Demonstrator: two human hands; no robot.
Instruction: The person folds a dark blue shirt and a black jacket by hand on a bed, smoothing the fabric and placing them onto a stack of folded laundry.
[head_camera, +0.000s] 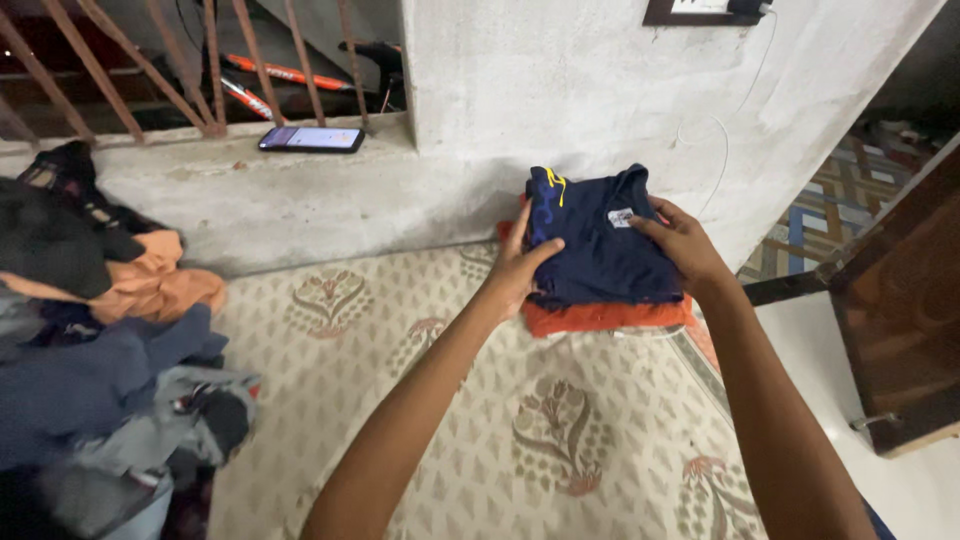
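A folded navy garment (598, 250) with a yellow drawstring and a small white label lies on top of a folded orange garment (600, 318), against the grey wall. My left hand (517, 265) grips the navy garment's left edge, thumb on top. On the right side, my right hand (680, 240) holds it with the fingers laid over the cloth near the label. Both stacked garments rest on a cream patterned sheet (470, 420).
A heap of unfolded clothes (95, 340), dark, orange and blue-grey, lies at the left. A phone (311, 139) with a lit screen sits on the concrete ledge below a metal grille. A dark wooden door (900, 310) stands at the right.
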